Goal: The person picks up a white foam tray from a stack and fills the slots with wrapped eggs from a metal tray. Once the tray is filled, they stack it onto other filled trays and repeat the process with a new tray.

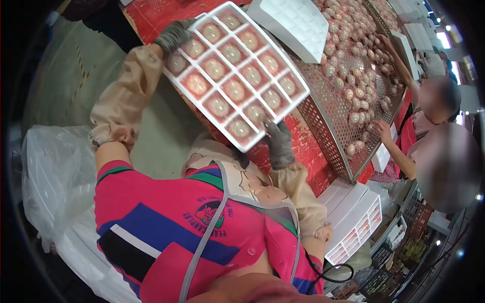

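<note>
A white foam tray (241,77) with rows of compartments is held up, tilted, over the red table; the compartments hold round, wrapped, pinkish items. My left hand (174,36), in a grey glove, grips the tray's upper left corner. My right hand (278,141), also gloved in grey, is at the lower right edge, with fingertips over the rim near a corner compartment. An empty white tray (294,25) lies beyond the held one.
Right of the table (306,151) is a perforated metal bin (323,108) full of similar wrapped items. Co-workers (424,116) reach into it from the far side. Stacked white trays (356,222) stand at lower right, plastic-wrapped material (60,187) at left.
</note>
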### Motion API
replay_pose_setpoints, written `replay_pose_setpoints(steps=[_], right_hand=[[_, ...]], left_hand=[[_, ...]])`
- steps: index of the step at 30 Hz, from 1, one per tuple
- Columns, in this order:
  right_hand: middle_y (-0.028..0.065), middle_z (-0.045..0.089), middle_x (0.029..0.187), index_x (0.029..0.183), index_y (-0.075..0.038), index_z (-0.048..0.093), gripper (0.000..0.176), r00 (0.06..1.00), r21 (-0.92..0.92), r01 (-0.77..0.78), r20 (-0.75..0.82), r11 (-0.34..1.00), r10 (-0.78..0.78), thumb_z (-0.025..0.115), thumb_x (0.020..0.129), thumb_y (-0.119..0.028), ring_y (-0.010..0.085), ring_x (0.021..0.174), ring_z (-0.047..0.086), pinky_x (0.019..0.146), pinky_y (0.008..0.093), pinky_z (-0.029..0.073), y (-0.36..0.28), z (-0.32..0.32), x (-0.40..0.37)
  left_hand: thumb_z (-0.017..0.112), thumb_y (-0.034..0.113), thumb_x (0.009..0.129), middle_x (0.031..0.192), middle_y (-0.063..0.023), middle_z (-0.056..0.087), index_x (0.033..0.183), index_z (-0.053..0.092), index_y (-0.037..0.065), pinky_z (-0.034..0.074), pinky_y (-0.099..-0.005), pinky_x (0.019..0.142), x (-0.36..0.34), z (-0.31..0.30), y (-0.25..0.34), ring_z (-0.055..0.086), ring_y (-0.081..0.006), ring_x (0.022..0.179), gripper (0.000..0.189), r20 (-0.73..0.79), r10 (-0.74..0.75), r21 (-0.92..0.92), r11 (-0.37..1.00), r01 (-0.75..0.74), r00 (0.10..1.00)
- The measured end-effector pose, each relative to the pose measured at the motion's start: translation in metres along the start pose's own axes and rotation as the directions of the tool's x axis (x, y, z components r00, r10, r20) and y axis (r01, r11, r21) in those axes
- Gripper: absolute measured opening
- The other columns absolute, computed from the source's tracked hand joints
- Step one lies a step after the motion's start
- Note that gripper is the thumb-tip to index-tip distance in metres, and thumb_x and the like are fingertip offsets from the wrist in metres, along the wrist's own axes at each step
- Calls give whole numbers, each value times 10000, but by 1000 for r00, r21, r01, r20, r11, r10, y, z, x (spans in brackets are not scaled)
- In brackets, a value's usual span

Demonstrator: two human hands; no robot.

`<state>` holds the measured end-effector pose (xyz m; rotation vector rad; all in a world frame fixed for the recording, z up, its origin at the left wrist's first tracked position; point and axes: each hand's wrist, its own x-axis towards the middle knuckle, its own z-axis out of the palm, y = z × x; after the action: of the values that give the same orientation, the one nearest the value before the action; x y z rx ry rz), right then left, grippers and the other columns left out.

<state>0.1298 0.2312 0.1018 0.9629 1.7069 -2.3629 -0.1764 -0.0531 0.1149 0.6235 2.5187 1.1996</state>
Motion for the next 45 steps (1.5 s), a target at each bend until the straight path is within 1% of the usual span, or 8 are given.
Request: replay_pose_setpoints(steps=[15, 21, 27, 30, 32, 39, 41, 45], right_hand=[[100, 628, 971, 1137, 24, 552, 361, 982, -112, -46, 176, 993, 65, 654, 843, -159, 147, 826, 588, 656, 277, 510, 26, 72, 84], [132, 639, 959, 1103, 26, 556, 319, 974, -428, 145, 221, 892, -52, 634, 840, -137, 169, 857, 607, 734, 297, 500, 7, 76, 89], [198, 589, 1164, 1215, -12, 528, 422, 819, -187, 485, 440, 854, -369, 603, 878, -256, 272, 1068, 562, 944, 383, 426, 35, 53, 117], [101, 625, 980, 1171, -15, 564, 399, 872, -172, 266, 462, 949, -161, 652, 851, -236, 183, 866, 585, 788, 325, 478, 45, 31, 114], [99, 629, 910, 1126, -26, 586, 334, 897, -197, 111, 441, 974, -13, 636, 857, -217, 170, 761, 594, 670, 313, 499, 54, 19, 110], [51, 592, 893, 1298, -43, 466, 527, 952, -511, 182, 306, 840, -20, 651, 837, -218, 134, 802, 563, 702, 295, 485, 37, -52, 36], [61, 591, 936, 1320, -47, 437, 538, 982, -347, 96, 189, 933, -30, 638, 853, -222, 138, 842, 558, 737, 284, 475, 50, -86, 8], [58, 605, 925, 1291, -39, 450, 457, 998, 22, -32, -53, 999, 33, 608, 881, -161, 147, 837, 580, 736, 275, 485, 106, -147, -33]], left_hand=[[603, 32, 770, 1106, -73, 631, 1238, 550, 41, 476, -335, 871, 79, -27, -87, 590, -188, 978, 471, 97, -364, -132, 918, 374, 926], [646, 123, 784, 1093, -70, 638, 1263, 537, 69, 469, -345, 879, 105, -43, -155, 595, -194, 962, 495, 182, -179, -177, 961, 211, 967], [623, 368, 829, 1188, -42, 593, 1299, 514, 92, 434, -354, 906, 103, -48, -165, 553, -196, 1052, 556, 219, -168, 42, 986, 163, 961], [618, 303, 837, 1269, -153, 560, 1345, 452, 73, 416, -384, 967, 143, -21, -68, 526, -277, 1183, 582, -168, -162, 494, 840, 225, 972], [636, 382, 819, 1299, -208, 516, 1382, 390, 74, 397, -390, 988, 197, 3, -66, 491, -325, 1219, 687, -321, 335, 201, 938, -282, 886], [683, 595, 712, 1309, -196, 515, 1376, 390, 54, 390, -394, 994, 270, 91, 92, 500, -330, 1210, 905, -110, 0, 264, 964, 30, 994], [694, 612, 687, 1289, -195, 533, 1342, 440, 51, 393, -397, 988, 288, 92, 83, 507, -336, 1201, 899, 182, -60, 117, 992, 39, 982], [736, 470, 676, 1056, -174, 657, 1146, 618, 34, 478, -378, 843, 333, 118, 17, 632, -295, 975, 652, 35, -119, -144, 982, 123, 992]])
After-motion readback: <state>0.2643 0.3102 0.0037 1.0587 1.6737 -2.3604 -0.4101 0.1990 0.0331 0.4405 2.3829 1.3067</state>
